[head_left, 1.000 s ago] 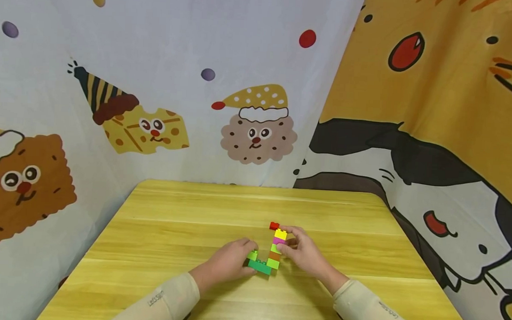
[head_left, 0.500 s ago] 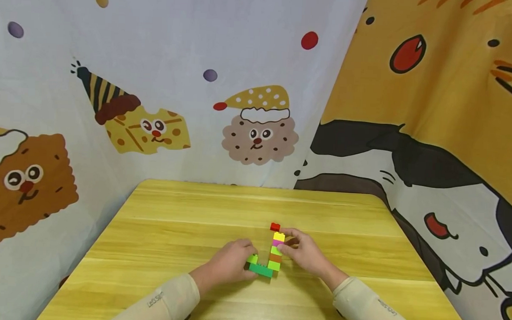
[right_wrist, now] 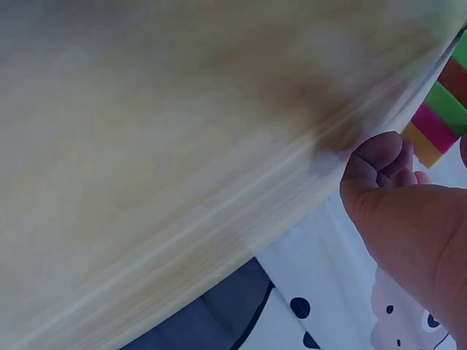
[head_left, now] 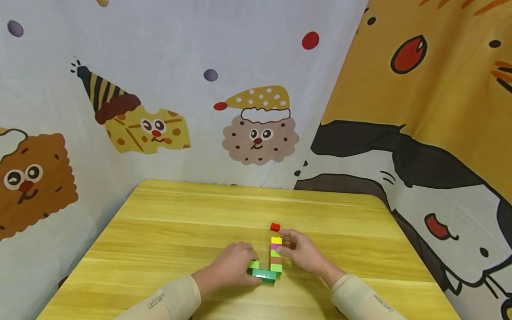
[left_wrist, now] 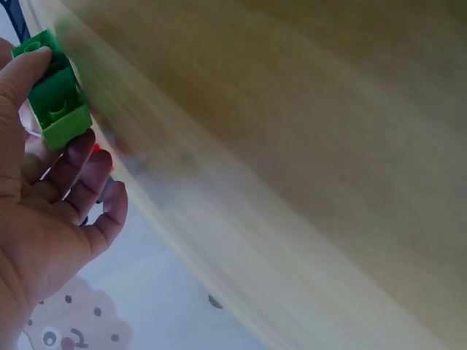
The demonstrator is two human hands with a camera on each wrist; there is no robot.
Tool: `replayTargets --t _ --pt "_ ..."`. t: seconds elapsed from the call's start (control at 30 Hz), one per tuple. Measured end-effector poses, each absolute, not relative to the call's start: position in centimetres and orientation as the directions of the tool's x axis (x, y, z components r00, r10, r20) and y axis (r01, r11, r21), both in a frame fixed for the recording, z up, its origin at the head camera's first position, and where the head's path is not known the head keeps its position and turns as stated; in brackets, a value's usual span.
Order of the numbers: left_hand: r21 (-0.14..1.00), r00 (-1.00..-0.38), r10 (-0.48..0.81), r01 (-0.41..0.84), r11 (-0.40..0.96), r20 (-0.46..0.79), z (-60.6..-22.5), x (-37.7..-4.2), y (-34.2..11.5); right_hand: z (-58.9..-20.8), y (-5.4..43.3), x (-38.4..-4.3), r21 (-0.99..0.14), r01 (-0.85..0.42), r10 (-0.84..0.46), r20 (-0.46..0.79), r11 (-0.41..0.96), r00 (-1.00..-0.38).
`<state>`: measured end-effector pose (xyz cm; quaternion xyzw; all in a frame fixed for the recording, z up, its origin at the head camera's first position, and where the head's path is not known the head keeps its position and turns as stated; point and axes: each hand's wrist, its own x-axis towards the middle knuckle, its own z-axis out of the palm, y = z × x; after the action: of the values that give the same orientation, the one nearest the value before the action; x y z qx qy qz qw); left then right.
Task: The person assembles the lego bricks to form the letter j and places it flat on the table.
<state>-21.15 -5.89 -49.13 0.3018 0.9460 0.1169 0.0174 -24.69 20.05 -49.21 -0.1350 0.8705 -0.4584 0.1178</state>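
Note:
A joined toy brick build spans both hands in the head view. Its dark green brick [head_left: 263, 275] forms the base, with a short lime brick [head_left: 254, 264] at the left end. On the right end rises a column of lime, brown, lime, pink and yellow bricks, the yellow brick [head_left: 276, 240] outermost. My left hand [head_left: 234, 264] pinches the left end; the left wrist view shows the thumb on the dark green brick [left_wrist: 55, 87]. My right hand [head_left: 301, 252] holds the column from the right, thumb by the pink brick [right_wrist: 435, 130]. The fingers' far contact is hidden.
A loose red brick [head_left: 275, 227] lies just beyond the yellow end. The wood-grain table [head_left: 173, 223] reaches back to a cartoon-printed cloth [head_left: 170, 58] hung behind it and along the right side.
The build has come slightly nearer the person and turned, its column now straighter and farther from the red brick. Both hands have moved with it. The red brick stays about where it was.

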Motion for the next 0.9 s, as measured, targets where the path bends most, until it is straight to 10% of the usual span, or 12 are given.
replayTargets --t 0.9 --pt "0.308 -0.823 0.568 0.539 0.784 -0.005 -48.77 -20.98 -5.59 -49.68 20.06 -24.94 -0.829 -0.092 -0.346 -0.127 0.551 -0.929"
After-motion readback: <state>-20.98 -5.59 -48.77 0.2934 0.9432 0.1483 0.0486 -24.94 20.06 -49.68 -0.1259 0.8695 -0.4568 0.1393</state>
